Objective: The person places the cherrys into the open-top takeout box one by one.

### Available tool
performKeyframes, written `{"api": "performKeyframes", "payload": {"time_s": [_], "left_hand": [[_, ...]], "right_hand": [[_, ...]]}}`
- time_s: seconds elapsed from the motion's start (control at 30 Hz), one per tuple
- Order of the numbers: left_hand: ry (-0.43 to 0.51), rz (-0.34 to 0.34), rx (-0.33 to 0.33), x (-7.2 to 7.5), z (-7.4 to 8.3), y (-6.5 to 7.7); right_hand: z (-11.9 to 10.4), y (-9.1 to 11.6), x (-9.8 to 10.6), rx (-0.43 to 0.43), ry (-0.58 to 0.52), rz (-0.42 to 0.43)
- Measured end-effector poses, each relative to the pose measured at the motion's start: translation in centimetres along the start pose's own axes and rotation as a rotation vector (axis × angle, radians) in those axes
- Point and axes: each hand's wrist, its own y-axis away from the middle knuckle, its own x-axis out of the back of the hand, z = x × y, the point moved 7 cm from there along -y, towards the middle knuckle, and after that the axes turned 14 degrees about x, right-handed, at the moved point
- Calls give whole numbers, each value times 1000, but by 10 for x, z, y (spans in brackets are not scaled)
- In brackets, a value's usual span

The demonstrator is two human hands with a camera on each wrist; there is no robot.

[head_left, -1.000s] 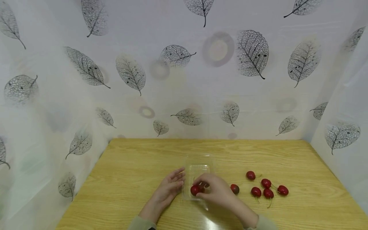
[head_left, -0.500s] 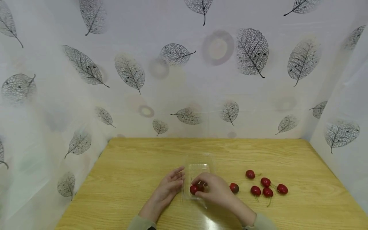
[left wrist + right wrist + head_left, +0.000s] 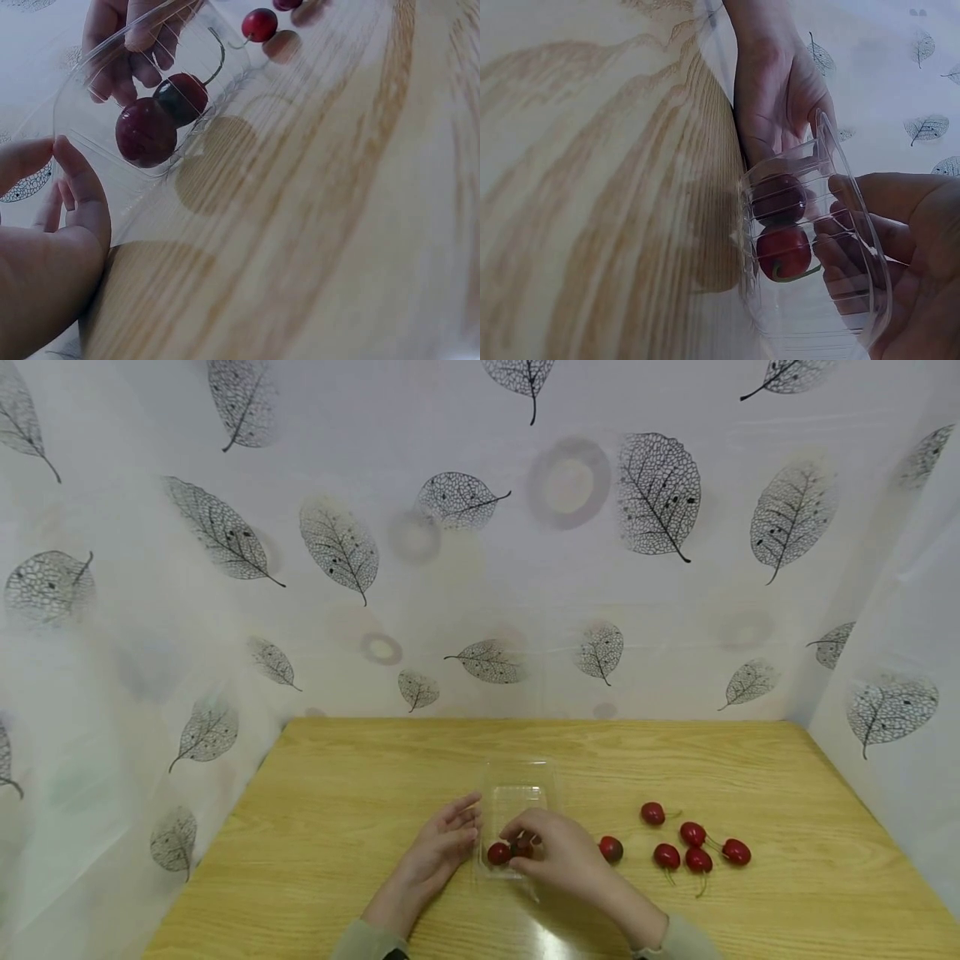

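A clear plastic box (image 3: 517, 762) stands on the table with two cherries near its front end. The dark red cherry (image 3: 146, 133) lies against the left side, beside the cherry with a green stem (image 3: 784, 253). My left hand (image 3: 442, 852) is at the box's left wall, fingers relaxed and thumb tip right at the rim. My right hand (image 3: 562, 856) reaches into the box from the right, its fingertips loosely bent over the cherries and gripping neither. In the head view this hand partly hides the stemmed cherry.
A red cherry with a dark side (image 3: 611, 850) lies just right of my right hand. Farther right are several loose cherries (image 3: 697, 860), some with stems, on the wooden table (image 3: 360, 777). A leaf-printed curtain (image 3: 480, 568) rises behind and at both sides.
The dark red cherry has shifted left in the box, out of my right fingers, which have let it go. My left hand has stayed in place.
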Motion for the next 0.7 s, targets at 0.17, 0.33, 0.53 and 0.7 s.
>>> {"api": "performKeyframes", "payload": {"time_s": [0.17, 0.33, 0.53, 0.7], "left_hand": [[-2, 7, 7, 0, 0, 0], [0, 10, 12, 0, 0, 0], [4, 9, 9, 1, 0, 0], [4, 17, 1, 1, -1, -1]], "right_hand": [[4, 1, 1, -18, -87, 29], [10, 3, 2, -33, -188, 82], [12, 5, 10, -33, -269, 165], [14, 7, 17, -42, -287, 211]]}}
